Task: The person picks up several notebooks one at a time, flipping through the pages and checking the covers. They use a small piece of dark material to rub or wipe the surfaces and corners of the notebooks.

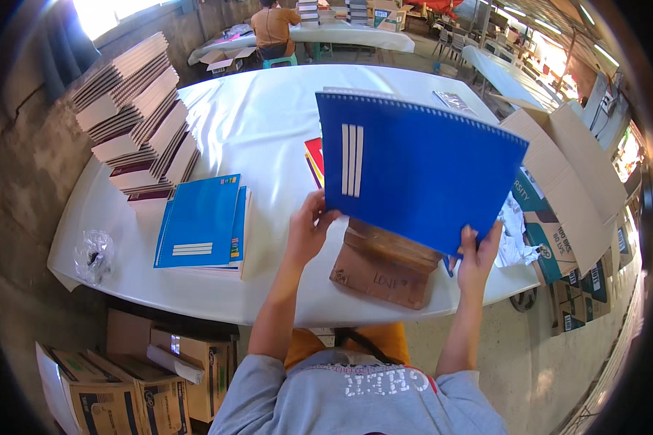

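Blue and spiral-bound, the notebook (pixel 421 170) is held up in the air above the white surface (pixel 254 123), tilted, with its wire spine along the far top edge. The left hand (pixel 308 232) has its fingers (pixel 313 212) clenched on the notebook's near left corner, and the right hand (pixel 477 254) has its fingers pinched on the near right corner; both grips sit only at the very edge of the cover.

Held by two corners like this, the notebook could sag or swing, and a slack pinch on either side would probably let it drop. Straight below it lies a brown wooden block (pixel 384 264), close to the surface's near edge; a falling notebook might strike that and slide off onto the floor. Just behind the notebook's left side a small stack of red and yellow books (pixel 314 161) peeks out, and a low swing could knock them askew.

Left of the notebook lies a light blue notebook (pixel 199 221) on a short pile, and farther left a tall, leaning stack of notebooks (pixel 138 119) that a bump to the surface might topple. Right of the notebook stands an open cardboard box (pixel 566 188), its flap near enough to catch the cover's corner.
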`<state>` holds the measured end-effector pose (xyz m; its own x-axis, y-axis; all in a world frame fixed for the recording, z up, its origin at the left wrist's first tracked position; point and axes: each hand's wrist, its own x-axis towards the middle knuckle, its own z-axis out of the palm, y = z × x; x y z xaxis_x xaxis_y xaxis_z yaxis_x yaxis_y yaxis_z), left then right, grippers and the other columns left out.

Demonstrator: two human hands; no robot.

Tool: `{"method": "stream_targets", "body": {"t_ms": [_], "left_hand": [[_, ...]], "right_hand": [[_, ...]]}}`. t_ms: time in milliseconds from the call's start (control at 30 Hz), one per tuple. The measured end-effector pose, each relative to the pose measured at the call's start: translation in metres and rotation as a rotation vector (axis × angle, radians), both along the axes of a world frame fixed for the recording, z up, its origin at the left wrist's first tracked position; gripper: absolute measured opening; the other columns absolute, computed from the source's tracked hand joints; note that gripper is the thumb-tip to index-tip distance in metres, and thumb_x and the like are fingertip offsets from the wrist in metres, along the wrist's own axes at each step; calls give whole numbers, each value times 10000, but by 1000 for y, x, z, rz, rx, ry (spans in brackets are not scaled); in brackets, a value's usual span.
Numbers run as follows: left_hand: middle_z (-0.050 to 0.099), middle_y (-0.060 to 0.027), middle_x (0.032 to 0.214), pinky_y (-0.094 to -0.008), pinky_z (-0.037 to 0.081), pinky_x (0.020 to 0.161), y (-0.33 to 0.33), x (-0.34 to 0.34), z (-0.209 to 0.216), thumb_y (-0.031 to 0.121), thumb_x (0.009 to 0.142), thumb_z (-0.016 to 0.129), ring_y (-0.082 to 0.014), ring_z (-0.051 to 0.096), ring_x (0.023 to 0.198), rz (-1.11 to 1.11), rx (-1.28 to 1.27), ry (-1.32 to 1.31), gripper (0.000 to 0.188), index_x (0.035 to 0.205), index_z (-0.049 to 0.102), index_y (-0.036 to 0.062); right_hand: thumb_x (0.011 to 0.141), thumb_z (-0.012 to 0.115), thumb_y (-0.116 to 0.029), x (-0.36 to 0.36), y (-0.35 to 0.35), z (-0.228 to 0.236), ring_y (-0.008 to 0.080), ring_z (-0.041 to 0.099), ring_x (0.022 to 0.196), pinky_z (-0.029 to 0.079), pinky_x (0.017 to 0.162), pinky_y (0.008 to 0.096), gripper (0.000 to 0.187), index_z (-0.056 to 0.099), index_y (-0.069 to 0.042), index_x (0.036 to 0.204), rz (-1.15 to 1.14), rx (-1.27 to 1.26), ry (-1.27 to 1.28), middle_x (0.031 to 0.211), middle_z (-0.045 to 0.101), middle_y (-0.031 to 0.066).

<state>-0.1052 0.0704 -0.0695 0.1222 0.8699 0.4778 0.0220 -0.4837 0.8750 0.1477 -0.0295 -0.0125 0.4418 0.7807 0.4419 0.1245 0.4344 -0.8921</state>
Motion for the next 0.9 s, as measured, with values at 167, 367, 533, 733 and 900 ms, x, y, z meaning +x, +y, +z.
{"method": "stream_targets", "body": {"t_ms": [167, 367, 533, 733, 900], "left_hand": [[627, -70, 927, -243, 475, 726, 21, 21, -12, -17, 857, 567, -107, 582, 821, 112, 44, 34, 311, 1147, 457, -3], [627, -72, 872, -244, 471, 708, 24, 37, -39, -73, 851, 517, -105, 581, 775, 187, 28, -21, 302, 1109, 397, 27], [597, -73, 755, -243, 436, 598, 15, 40, -72, -22, 827, 559, -132, 541, 640, 308, -81, 57, 262, 1013, 386, 38], [594, -138, 816, -376, 464, 680, 6, 25, -97, 2, 768, 612, -320, 565, 755, 336, -98, 446, 307, 1005, 425, 54], [604, -163, 877, -455, 433, 736, 4, 27, -86, -29, 740, 584, -379, 521, 879, 264, -42, 457, 284, 985, 461, 46]], "right_hand": [[901, 547, -151, 11, 22, 26, 45, 410, 559, 365, 390, 187, 294, 390, -68, 1135, 61, -39, -140, 784, 464, 8], [892, 568, -146, 17, 42, 22, 107, 481, 798, 404, 742, 260, 268, 433, -23, 1088, 36, 17, -454, 869, 541, 71], [881, 564, -98, 22, 40, 19, 123, 513, 835, 421, 763, 281, 278, 436, -9, 1112, 148, -255, -416, 905, 563, 84], [845, 600, -70, 53, 20, -49, 144, 530, 977, 412, 853, 288, 360, 448, -20, 1167, 163, -185, -339, 1009, 581, 53], [797, 664, -72, 53, 12, -115, 146, 507, 1027, 387, 905, 294, 429, 462, -40, 1175, 179, -84, 254, 1095, 555, 22]]}}
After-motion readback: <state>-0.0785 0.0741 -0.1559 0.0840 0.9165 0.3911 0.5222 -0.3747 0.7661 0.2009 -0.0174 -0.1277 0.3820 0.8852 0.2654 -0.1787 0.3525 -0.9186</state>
